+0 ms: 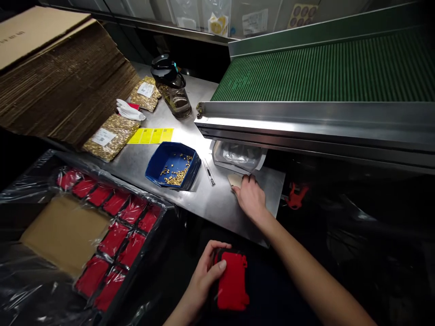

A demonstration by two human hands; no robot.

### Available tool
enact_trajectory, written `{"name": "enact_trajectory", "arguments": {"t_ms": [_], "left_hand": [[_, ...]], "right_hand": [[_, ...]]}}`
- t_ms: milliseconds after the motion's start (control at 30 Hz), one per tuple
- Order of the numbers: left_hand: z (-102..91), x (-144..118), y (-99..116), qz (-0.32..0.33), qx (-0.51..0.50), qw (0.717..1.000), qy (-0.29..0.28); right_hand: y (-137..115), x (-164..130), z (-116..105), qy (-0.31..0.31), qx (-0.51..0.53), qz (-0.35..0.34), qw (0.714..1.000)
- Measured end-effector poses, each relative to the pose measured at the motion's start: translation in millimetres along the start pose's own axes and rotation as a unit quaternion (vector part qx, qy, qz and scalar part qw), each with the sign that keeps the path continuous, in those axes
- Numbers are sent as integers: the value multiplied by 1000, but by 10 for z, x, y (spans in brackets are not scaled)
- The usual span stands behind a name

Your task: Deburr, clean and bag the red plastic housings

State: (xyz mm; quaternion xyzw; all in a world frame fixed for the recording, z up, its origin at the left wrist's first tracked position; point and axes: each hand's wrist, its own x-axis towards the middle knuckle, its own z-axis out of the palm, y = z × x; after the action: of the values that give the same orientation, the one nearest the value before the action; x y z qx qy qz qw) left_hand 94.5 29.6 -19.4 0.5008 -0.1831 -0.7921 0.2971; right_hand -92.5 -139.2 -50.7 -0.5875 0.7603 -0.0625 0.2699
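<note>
1. The left hand [204, 271] grips a red pouch [233, 280] low in front of the tabletop [217, 203].
2. The right hand [250, 195] pinches a small pale slip [235, 180] beside a clear bag [238, 156].
3. A lined box [30, 290] already holds rows of red pouches; its middle shows bare cardboard.
4. A blue tray [163, 158] holds loose gold bits.

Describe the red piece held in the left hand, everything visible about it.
The red piece is a flat, roughly rectangular part with a matte, plastic-looking surface and small notched tabs along its top and right edges. It seems to sit on or in a dark backing that shows at its left edge. It is held below the steel table's near edge, lengthwise away from the camera. The left hand grips its left side, thumb laid across the upper left corner. Nothing else touches it; the right hand is away on the table.
</note>
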Motion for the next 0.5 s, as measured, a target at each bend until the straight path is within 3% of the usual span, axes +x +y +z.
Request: {"name": "enact_trajectory", "arguments": {"t_ms": [100, 200, 300, 367, 500], "left_hand": [[83, -25, -34, -33, -125, 991, -34], [152, -11, -65, -70, -228, 969, -58], [222, 15, -29, -98, -261, 961, -3], [283, 13, 43, -122, -258, 957, 49], [447, -69, 212, -147, -254, 952, 88]], "right_hand": [[-42, 47, 38, -9, 19, -15, 1000], [51, -128, -127, -33, 55, -52, 997], [238, -517, -472, -94, 150, -93, 980], [380, -853, -738, -164, 259, -116, 945], [597, -1485, -1108, -262, 249, -202, 911]]}}
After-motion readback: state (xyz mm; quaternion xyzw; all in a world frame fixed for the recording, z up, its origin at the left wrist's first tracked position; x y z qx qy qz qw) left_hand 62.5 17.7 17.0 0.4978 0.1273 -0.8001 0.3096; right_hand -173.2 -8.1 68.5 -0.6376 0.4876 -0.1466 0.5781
